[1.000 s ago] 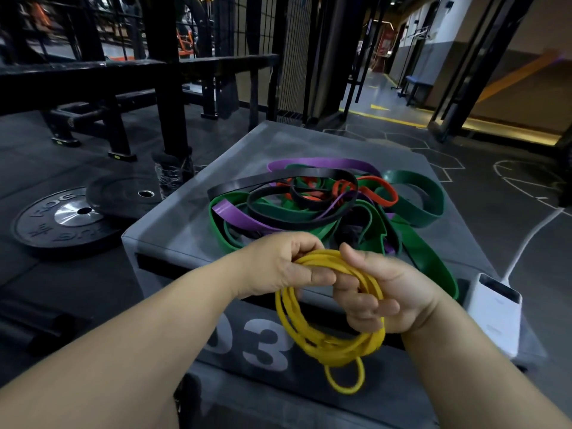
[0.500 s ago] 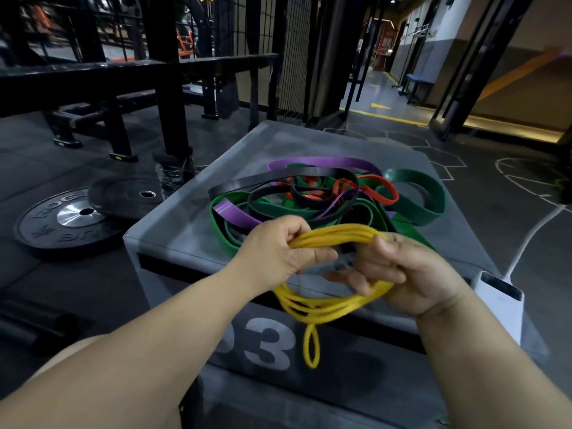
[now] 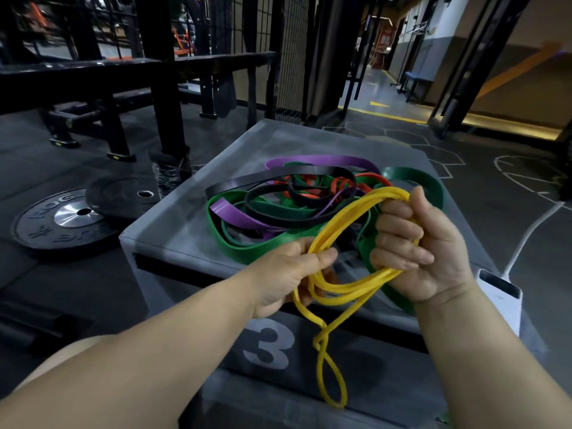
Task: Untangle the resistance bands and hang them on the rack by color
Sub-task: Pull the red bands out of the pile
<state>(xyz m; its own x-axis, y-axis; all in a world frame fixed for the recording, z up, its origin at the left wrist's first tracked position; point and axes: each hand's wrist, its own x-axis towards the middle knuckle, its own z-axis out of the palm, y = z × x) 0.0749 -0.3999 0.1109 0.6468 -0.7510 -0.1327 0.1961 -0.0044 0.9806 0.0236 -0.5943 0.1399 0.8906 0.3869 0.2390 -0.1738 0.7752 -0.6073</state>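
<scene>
A tangled yellow band (image 3: pixel 346 218) stretches between both hands above the near edge of a grey box (image 3: pixel 173 224). My left hand (image 3: pixel 288 274) pinches its lower strands. My right hand (image 3: pixel 418 243) grips the upper loops, fingers curled. A twisted yellow loop hangs down in front of the box. Behind lies a pile of bands: green (image 3: pixel 257 249), purple (image 3: pixel 322 161), black (image 3: pixel 272 178) and orange-red (image 3: pixel 309 193), all intertwined.
The grey box carries a white "3" on its front. Two black weight plates (image 3: pixel 62 221) lie on the floor at left. A black steel rack frame (image 3: pixel 161 97) stands behind them. A white device (image 3: pixel 501 298) with a cable sits at the box's right corner.
My hands have pulled apart, the right one rising and moving right. The yellow band has opened from a tight coil into longer loops, with its tail hanging lower.
</scene>
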